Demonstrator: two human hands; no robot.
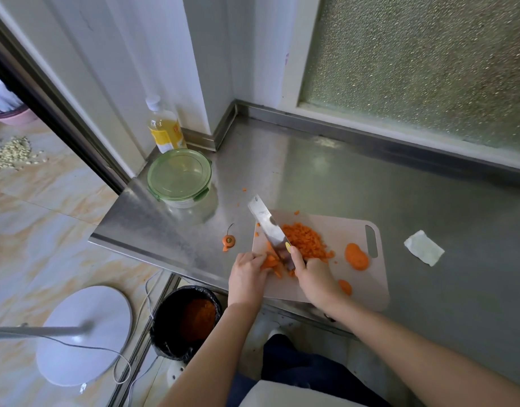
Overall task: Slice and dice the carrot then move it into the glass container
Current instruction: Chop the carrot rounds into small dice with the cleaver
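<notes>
— What sits on the steel table (370,201)?
— A pale cutting board (349,230) at its near edge. The lidded glass container (179,177) stands apart, far left.
— And the hands?
— The right hand (314,274) grips the knife (267,224), its blade down on the board. The left hand (247,274), fingers curled, pins carrot slices (270,261) beside the diced carrot (304,240).

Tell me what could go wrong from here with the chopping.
The left hand pins carrot pieces right beside the knife gripped by the right hand: a nick is possible. The glass container is lidded, so the diced pile cannot go in yet. The cutting board sits near the counter edge; bits may fall.
</notes>
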